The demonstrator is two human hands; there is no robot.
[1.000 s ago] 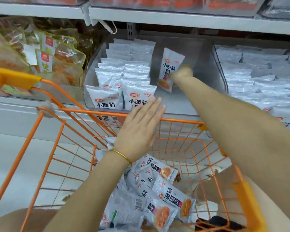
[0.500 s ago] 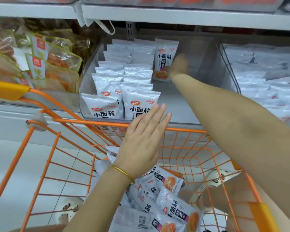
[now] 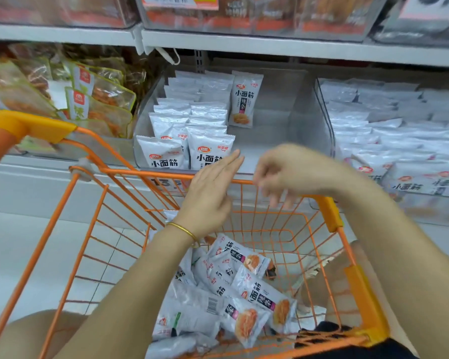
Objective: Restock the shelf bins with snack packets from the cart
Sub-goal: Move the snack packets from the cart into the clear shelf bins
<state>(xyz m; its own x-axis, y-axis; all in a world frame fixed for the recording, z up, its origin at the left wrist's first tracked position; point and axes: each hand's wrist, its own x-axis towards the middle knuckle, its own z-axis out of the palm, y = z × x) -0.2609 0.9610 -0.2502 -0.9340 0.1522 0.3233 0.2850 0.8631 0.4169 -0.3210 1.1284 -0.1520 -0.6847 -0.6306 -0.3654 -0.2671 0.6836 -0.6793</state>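
The lone packet (image 3: 245, 98) standing at the back of the bin (image 3: 275, 143) only leans on the row (image 3: 210, 110) beside it, so I judge it could topple into the bare half. Half a second ago my right hand (image 3: 283, 174) was on it. Now that hand is back over the cart (image 3: 145, 173) rim, blurred, loosely curled and seemingly empty, while my left hand (image 3: 213, 187) stays flat, fingers together, above the loose packets (image 3: 244, 283).

Retail shop, snack aisle. Orange wire cart (image 3: 145, 175) at 6 o'clock, loose packets (image 3: 257, 294) inside. Clear shelf bin (image 3: 275, 141) at 12 with rows of identical white snack packets (image 3: 210, 158). Price tag (image 3: 166, 183) on the shelf edge, barcode label (image 3: 179, 1) on the tier above. Green-trimmed pouches (image 3: 101, 99) at 10.
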